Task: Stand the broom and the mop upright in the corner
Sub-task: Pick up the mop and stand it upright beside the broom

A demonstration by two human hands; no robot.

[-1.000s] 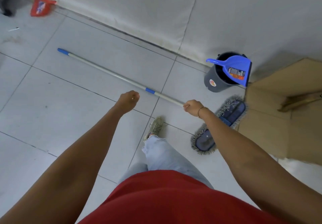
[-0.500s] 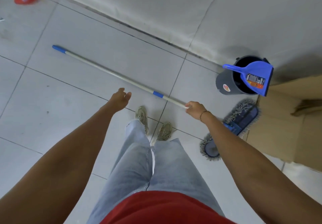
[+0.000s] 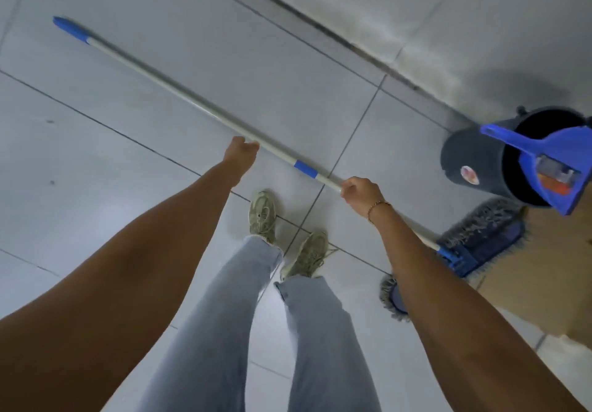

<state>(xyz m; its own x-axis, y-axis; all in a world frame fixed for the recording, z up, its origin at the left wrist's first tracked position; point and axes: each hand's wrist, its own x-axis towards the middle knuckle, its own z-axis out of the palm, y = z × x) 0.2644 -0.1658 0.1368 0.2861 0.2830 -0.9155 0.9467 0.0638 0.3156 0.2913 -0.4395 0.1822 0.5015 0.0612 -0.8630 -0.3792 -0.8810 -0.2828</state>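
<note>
A floor of large pale grey tiles (image 3: 134,206) fills the view, seen from above, with a white wall (image 3: 464,11) running along the top right and a dark grimy seam where wall meets floor. A person stands looking down at 2 bare arms, light jeans and 2 olive sneakers.

The mop (image 3: 474,238) lies low across the floor. Its long pale handle (image 3: 179,91) runs diagonally from a blue cap at the upper left down to the flat blue fringed head at the lower right, where the head rests on the tiles and partly on a sheet of brown cardboard (image 3: 544,277).

The right hand (image 3: 360,189) is closed around the handle on the lower part of its length, just past a blue band and toward the head. The left hand (image 3: 242,152) is further up the handle toward the cap, its fingers loosely curled and touching or just beside the shaft; I cannot tell whether it has closed on it. The handle crosses in front of both hands, its free end pointing away to the left.

Near the mop head stands a dark bucket (image 3: 474,158) holding a blue dustpan (image 3: 551,168). No broom is visible.

Judging from this, the lift depends on swinging the far left end upward while the head stays down as a pivot.
</note>
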